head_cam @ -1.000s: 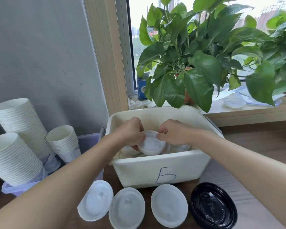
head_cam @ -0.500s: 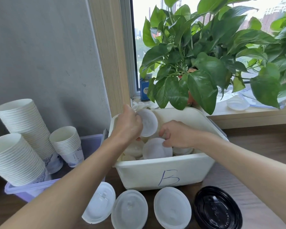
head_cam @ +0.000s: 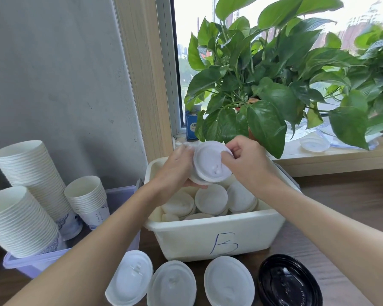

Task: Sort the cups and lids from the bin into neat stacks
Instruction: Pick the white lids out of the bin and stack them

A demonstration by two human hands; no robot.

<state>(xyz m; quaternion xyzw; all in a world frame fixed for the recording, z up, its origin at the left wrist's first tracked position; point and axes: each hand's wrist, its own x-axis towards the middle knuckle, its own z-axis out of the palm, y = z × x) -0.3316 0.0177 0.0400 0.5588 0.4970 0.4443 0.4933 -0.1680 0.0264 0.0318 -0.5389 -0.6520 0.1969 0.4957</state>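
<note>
In the head view we see both hands together above the bin (head_cam: 219, 237), clamped on one white lid (head_cam: 210, 162). The left hand (head_cam: 175, 168) grips its left edge and the right hand (head_cam: 248, 160) pinches its upper right rim. Below the hands, loose lids (head_cam: 211, 198) lie in the bin. Nearer us, white lids (head_cam: 171, 283) and a black lid (head_cam: 290, 281) lie in a row. Stacked cups (head_cam: 27, 173) stand left of the left hand.

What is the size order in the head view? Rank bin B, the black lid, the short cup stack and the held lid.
1. bin B
2. black lid, though nearest the camera
3. short cup stack and held lid look alike; unranked
</note>
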